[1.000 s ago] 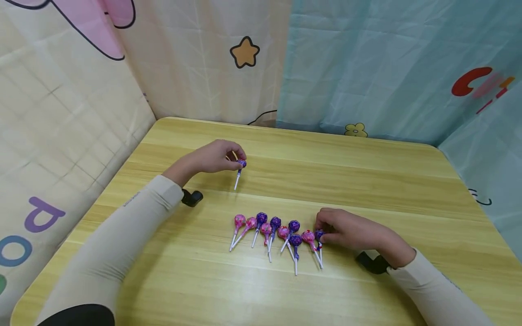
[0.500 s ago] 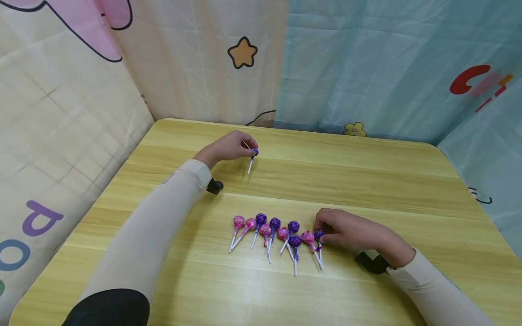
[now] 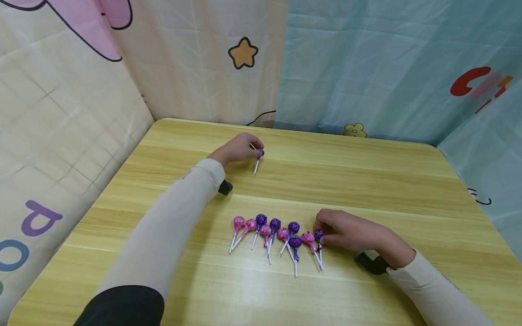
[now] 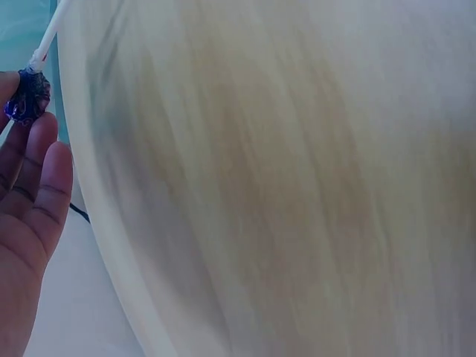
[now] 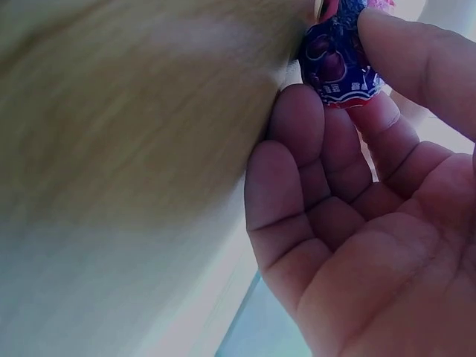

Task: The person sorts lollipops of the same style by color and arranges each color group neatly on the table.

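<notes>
In the head view, the left hand (image 3: 239,147) reaches farther out over the counter (image 3: 367,172) and pinches a purple lollipop (image 3: 261,152) by its candy end, the stick (image 3: 256,166) slanting down; gripping the round head probably gives the fingers more to hold. The right hand (image 3: 350,231) pinches a second purple lollipop (image 3: 319,235) at the head. A pink lollipop (image 3: 307,237) sits just left of its fingertips, ending a loose row of other lollipops (image 3: 275,223) nearer the person than the left hand. In the left wrist view, the candy sits between thumb and fingertips, stick pointing away from the palm. In the right wrist view, the thumb presses the wrapper against fingers behind it, perhaps to steady it.
</notes>
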Tool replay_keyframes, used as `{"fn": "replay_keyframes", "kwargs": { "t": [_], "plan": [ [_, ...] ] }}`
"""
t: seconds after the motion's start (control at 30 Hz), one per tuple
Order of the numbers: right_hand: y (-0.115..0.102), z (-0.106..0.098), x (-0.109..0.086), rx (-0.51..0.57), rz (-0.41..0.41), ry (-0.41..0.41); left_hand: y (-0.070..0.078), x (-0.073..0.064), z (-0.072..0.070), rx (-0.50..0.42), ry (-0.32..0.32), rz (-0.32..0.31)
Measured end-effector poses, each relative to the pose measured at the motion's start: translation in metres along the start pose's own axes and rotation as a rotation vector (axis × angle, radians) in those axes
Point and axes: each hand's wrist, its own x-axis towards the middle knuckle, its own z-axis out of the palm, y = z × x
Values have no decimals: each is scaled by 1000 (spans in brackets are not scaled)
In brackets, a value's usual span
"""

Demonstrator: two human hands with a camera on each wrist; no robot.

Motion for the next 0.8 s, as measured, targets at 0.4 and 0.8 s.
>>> {"fn": "replay_keyframes", "kwargs": {
  "t": [0.4, 0.8],
  "plan": [
    [0, 0, -1, 21, 3, -3, 6, 8, 17, 60, 25, -100],
    [0, 1, 0, 18, 10, -7, 5, 5, 19, 8, 27, -133]
  ]
}}
